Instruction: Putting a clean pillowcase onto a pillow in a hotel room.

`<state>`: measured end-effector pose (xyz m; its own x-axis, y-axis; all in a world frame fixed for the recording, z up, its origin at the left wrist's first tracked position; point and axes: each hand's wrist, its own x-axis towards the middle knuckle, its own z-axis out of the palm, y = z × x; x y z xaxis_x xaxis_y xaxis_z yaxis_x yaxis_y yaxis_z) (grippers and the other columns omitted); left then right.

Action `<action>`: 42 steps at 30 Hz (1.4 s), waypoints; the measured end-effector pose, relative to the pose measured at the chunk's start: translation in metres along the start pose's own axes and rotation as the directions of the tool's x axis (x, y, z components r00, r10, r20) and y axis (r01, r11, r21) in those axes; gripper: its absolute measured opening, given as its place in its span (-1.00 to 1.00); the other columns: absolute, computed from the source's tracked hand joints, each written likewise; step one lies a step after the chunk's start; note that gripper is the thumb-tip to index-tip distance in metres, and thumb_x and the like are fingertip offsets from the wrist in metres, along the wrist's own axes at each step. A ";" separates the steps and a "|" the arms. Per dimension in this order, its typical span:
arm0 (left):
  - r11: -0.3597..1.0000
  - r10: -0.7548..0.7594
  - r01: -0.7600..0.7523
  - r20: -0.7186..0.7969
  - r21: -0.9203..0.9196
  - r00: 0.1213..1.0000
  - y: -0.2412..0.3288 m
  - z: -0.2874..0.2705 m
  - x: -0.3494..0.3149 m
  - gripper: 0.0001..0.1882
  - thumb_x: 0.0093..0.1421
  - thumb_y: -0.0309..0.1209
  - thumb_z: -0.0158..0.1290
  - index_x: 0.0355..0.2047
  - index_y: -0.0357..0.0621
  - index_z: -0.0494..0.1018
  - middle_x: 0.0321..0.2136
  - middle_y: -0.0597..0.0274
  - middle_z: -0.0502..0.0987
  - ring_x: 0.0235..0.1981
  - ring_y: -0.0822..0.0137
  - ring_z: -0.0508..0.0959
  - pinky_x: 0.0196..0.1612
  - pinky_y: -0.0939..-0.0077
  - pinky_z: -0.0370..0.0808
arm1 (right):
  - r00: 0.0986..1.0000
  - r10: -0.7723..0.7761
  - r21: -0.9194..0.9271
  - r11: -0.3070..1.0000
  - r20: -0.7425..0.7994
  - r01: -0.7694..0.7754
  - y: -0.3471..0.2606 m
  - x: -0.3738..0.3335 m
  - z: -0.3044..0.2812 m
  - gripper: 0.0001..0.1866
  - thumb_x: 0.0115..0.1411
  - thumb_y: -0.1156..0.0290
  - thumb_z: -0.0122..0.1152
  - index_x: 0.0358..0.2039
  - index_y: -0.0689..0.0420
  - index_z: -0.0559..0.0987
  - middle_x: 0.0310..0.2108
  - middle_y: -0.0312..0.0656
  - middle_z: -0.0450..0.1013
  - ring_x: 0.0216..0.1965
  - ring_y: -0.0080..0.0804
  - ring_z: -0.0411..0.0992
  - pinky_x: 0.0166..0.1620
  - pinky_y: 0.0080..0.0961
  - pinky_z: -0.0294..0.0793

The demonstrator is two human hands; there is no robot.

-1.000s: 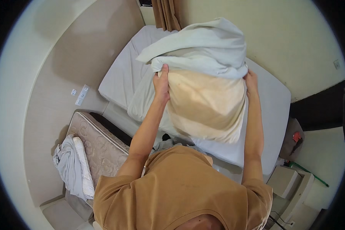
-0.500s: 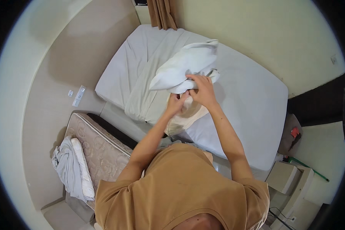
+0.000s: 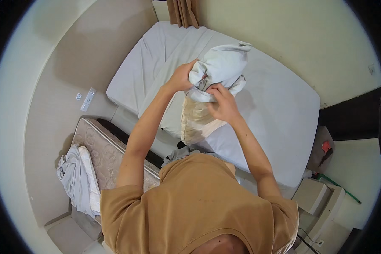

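In front of me, over the bed, I hold up a bunched white pillowcase (image 3: 228,59), its gathered opening turned toward me. My left hand (image 3: 183,77) is closed on the left rim of that opening, the fingertips hidden in the folds. At the lower rim my right hand (image 3: 225,103) grips the cloth with bent fingers. Below both hands is a cream pillow (image 3: 196,120), its upper part hidden behind the pillowcase. I cannot tell whether any of it is inside the case.
A bed (image 3: 279,114) with a pale sheet (image 3: 173,51) stretches ahead, the sheet wrinkled on the left. A patterned mattress (image 3: 97,144) leans at the left, with grey and white bedding (image 3: 77,182) on it. Boxes (image 3: 312,195) and a green stick (image 3: 338,187) are at the right.
My left hand has moved up and left to the rim of the pillowcase, spreading its opening. The pillowcase has shifted slightly right and bunched up. More of the cream pillow shows.
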<state>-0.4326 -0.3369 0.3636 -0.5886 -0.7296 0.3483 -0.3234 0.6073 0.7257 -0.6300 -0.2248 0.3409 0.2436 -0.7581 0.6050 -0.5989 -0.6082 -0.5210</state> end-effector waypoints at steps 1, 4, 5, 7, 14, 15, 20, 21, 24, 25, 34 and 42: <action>0.991 0.124 -0.118 -0.091 0.070 0.988 -0.019 0.001 0.001 -0.62 0.08 -0.27 0.21 -0.16 -0.16 0.39 -0.48 0.04 0.52 -0.44 0.01 0.52 -0.32 0.36 0.43 | 0.999 -0.017 0.024 1.000 -0.048 0.018 -0.015 0.002 0.005 -0.60 -0.16 0.35 0.38 -0.24 0.12 0.54 -0.37 -0.15 0.47 -0.23 -0.16 0.44 -0.25 -0.34 0.39; 0.973 0.166 -0.155 -0.052 0.171 0.985 0.020 -0.003 0.026 -0.62 0.03 -0.33 0.21 -0.17 -0.17 0.38 -0.46 0.03 0.53 -0.44 -0.03 0.50 -0.33 0.35 0.43 | 0.999 0.048 -0.138 0.989 -0.002 -0.048 -0.030 -0.005 0.013 -0.54 -0.16 0.24 0.44 -0.21 0.10 0.55 -0.37 -0.14 0.47 -0.22 -0.20 0.45 -0.29 -0.28 0.40; 0.976 0.169 -0.164 -0.027 0.141 0.985 0.028 -0.002 0.031 -0.64 -0.01 -0.43 0.16 -0.18 -0.17 0.37 -0.50 0.05 0.50 -0.48 0.03 0.48 -0.35 0.39 0.41 | 0.997 0.068 -0.148 0.987 0.029 -0.063 -0.037 -0.005 0.014 -0.53 -0.14 0.23 0.39 -0.19 0.13 0.56 -0.35 -0.09 0.45 -0.29 -0.18 0.43 -0.21 -0.31 0.40; 0.985 0.148 -0.147 -0.006 0.085 0.989 0.039 0.001 0.033 -0.65 -0.02 -0.47 0.12 -0.18 -0.17 0.37 -0.52 0.08 0.48 -0.50 0.09 0.46 -0.36 0.41 0.40 | 0.998 0.015 -0.202 0.979 0.066 -0.001 -0.043 -0.001 0.011 -0.55 -0.14 0.25 0.40 -0.21 0.13 0.56 -0.38 -0.12 0.43 -0.28 -0.21 0.42 -0.21 -0.33 0.40; 0.988 0.119 -0.124 -0.067 -0.091 0.991 0.054 0.008 0.040 -0.74 0.00 -0.56 0.04 -0.24 -0.19 0.36 -0.55 0.17 0.44 -0.52 0.32 0.41 -0.36 0.48 0.38 | 0.972 0.161 -0.244 0.963 0.168 -0.117 -0.059 -0.023 0.041 -0.50 -0.05 0.33 0.30 -0.05 0.17 0.51 -0.18 -0.10 0.32 -0.12 -0.17 0.28 -0.06 -0.29 0.34; 0.989 0.103 -0.111 -0.081 -0.102 0.991 0.056 0.008 0.042 -0.75 0.01 -0.56 0.05 -0.25 -0.19 0.36 -0.54 0.18 0.45 -0.50 0.35 0.41 -0.34 0.49 0.38 | 0.973 0.162 -0.247 0.962 0.166 -0.118 -0.059 -0.028 0.049 -0.50 -0.05 0.33 0.30 -0.05 0.17 0.51 -0.18 -0.10 0.32 -0.12 -0.17 0.28 -0.06 -0.29 0.34; 0.990 0.083 -0.104 -0.208 -0.094 0.975 0.043 0.015 0.045 -0.72 -0.03 -0.44 0.12 -0.28 -0.14 0.36 -0.50 0.06 0.51 -0.45 0.07 0.54 -0.37 0.37 0.42 | 0.954 0.251 -0.078 0.967 0.163 -0.242 -0.077 -0.081 0.099 -0.30 -0.10 0.30 0.40 0.12 0.09 0.44 -0.21 -0.13 0.31 -0.13 -0.17 0.29 0.01 -0.28 0.31; 0.992 0.062 -0.084 -0.213 -0.095 0.975 0.044 0.014 0.045 -0.71 -0.03 -0.44 0.13 -0.27 -0.14 0.36 -0.49 0.06 0.50 -0.45 0.08 0.54 -0.35 0.38 0.43 | 0.931 0.298 0.030 0.950 0.212 -0.311 -0.084 -0.084 0.096 -0.28 -0.11 0.26 0.42 0.13 0.05 0.43 -0.18 -0.15 0.32 -0.11 -0.14 0.28 0.05 -0.26 0.26; 0.990 0.071 -0.088 -0.151 -0.110 0.986 0.051 0.014 0.036 -0.71 -0.03 -0.43 0.13 -0.27 -0.12 0.35 -0.50 0.07 0.50 -0.46 0.08 0.52 -0.33 0.39 0.43 | 0.976 0.058 -0.232 0.967 -0.210 -0.107 -0.101 -0.032 0.059 -0.25 -0.10 0.26 0.40 0.16 0.00 0.39 -0.18 -0.16 0.33 -0.11 -0.13 0.27 0.05 -0.23 0.23; 0.991 0.056 -0.074 -0.151 -0.114 0.987 0.051 0.016 0.026 -0.71 -0.03 -0.43 0.13 -0.27 -0.12 0.35 -0.50 0.07 0.50 -0.46 0.08 0.52 -0.33 0.39 0.43 | 0.942 0.052 -0.297 0.942 -0.332 -0.156 -0.106 -0.010 0.042 -0.24 -0.10 0.26 0.39 0.18 0.02 0.37 -0.14 -0.15 0.34 -0.09 -0.14 0.28 0.00 -0.19 0.23; 0.930 0.055 -0.089 -0.104 -0.357 0.993 0.079 0.008 0.035 -0.78 0.04 -0.49 0.13 -0.30 -0.16 0.36 -0.48 0.29 0.50 -0.39 0.47 0.46 -0.25 0.56 0.39 | 0.561 0.611 -0.392 0.791 0.559 -0.470 -0.067 -0.129 0.147 -0.48 0.02 0.19 0.30 -0.03 0.15 0.50 -0.33 -0.14 0.50 -0.29 -0.17 0.47 -0.17 -0.24 0.40; 0.907 0.054 -0.041 0.019 -0.420 0.998 0.076 0.010 0.029 -0.83 0.07 -0.56 0.09 -0.32 -0.16 0.36 -0.47 0.36 0.47 -0.37 0.55 0.43 -0.24 0.62 0.38 | 0.990 0.075 -0.307 0.945 -0.121 -0.109 -0.091 -0.023 0.033 -0.34 0.00 0.21 0.31 0.13 0.14 0.39 -0.03 -0.05 0.35 -0.06 -0.15 0.32 -0.02 -0.25 0.28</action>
<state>-0.4815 -0.3085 0.4227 -0.6191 -0.6895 0.3759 0.0424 0.4487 0.8927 -0.5558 -0.1601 0.3540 0.1040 -0.7678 0.6321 -0.8272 -0.4197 -0.3737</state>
